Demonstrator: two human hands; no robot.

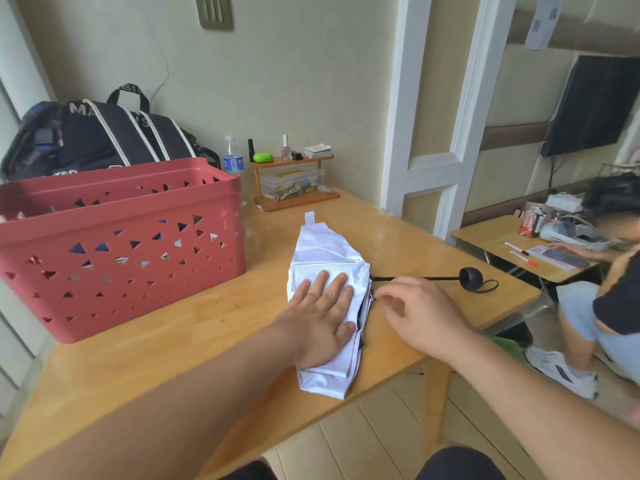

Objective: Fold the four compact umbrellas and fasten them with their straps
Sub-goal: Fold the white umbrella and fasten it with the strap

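A white compact umbrella (323, 251) lies flattened on the wooden table (173, 341), its strap tab (310, 216) pointing away from me. Its thin black shaft runs right to a round black handle (470, 278) with a wrist loop. My left hand (320, 318) presses flat on the folded canopy, fingers straight. My right hand (415, 311) hovers at the canopy's right edge near the shaft, fingers loosely curled; motion blur hides whether the fingertips pinch the fabric edge.
A red perforated basket (121, 251) stands at the left with coloured items showing through its holes. Behind it sits a dark backpack (100, 133). A small wooden shelf (294, 181) with bottles stands at the back. A person (609, 271) sits at a second desk on the right.
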